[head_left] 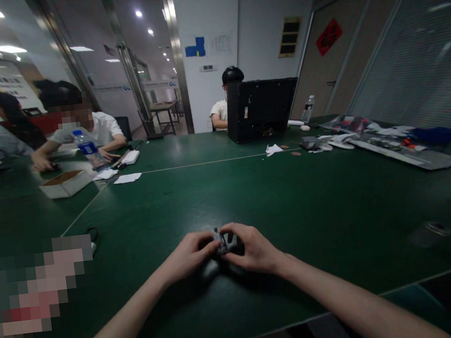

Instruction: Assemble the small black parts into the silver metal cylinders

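Just above the near part of the green table (165, 208), both hands come together around a small grey object (218, 236). It is upright and has a dark rounded knob on top; its exact kind is too small to make out. My left hand (192, 251) pinches it from the left, thumb in front and fingers curled behind. From the right, my right hand (254, 248) closes its thumb and fingertips on it, with a gap between the curled fingers and the palm. Fingers hide part of the object's sides and base.
A clear cylindrical container (430, 233) lies to the right. At the far left are an open box (66, 184) and a blue-capped bottle (88, 149), beside a seated person. A black monitor (263, 107) stands ahead. Parts and a board (402, 151) are at the right.
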`<state>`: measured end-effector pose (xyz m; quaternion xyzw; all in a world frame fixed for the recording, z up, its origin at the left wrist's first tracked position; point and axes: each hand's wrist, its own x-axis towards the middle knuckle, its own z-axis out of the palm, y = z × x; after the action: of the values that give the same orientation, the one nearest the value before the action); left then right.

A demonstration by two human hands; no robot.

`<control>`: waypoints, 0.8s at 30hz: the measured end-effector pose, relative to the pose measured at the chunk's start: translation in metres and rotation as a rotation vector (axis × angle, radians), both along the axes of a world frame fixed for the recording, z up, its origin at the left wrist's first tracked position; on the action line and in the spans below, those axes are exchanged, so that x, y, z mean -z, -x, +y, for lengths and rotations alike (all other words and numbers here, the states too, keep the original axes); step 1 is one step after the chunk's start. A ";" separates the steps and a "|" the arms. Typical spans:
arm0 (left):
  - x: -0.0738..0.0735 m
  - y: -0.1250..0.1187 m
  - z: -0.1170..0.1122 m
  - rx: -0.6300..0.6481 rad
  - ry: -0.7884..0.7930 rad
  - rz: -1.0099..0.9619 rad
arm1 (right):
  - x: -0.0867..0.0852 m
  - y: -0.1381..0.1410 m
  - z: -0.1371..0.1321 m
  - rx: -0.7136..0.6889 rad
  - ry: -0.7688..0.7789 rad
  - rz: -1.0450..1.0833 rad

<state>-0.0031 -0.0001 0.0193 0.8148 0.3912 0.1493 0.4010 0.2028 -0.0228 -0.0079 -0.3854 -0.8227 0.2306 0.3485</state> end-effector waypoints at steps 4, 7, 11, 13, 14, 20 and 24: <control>-0.002 -0.001 -0.002 0.010 -0.017 0.025 | -0.002 0.000 0.000 -0.002 0.028 0.001; -0.004 -0.002 -0.003 0.007 -0.015 0.025 | -0.002 0.000 0.000 -0.008 0.057 0.014; -0.006 -0.002 -0.004 0.004 0.009 0.017 | -0.002 -0.001 0.002 -0.023 0.101 0.026; -0.007 -0.002 -0.004 0.005 0.010 0.014 | -0.002 0.000 0.002 -0.024 0.115 0.030; -0.007 -0.002 -0.004 0.002 0.008 0.012 | -0.001 0.000 0.002 -0.025 0.119 0.033; -0.006 -0.003 -0.004 -0.015 0.001 0.016 | -0.001 0.000 0.002 -0.023 0.110 0.030; -0.008 -0.003 -0.004 -0.007 -0.004 0.019 | -0.001 -0.001 0.002 -0.006 0.063 0.033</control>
<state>0.0001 -0.0044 0.0273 0.8156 0.3977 0.1438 0.3949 0.2035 -0.0213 -0.0072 -0.3898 -0.8103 0.2639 0.3490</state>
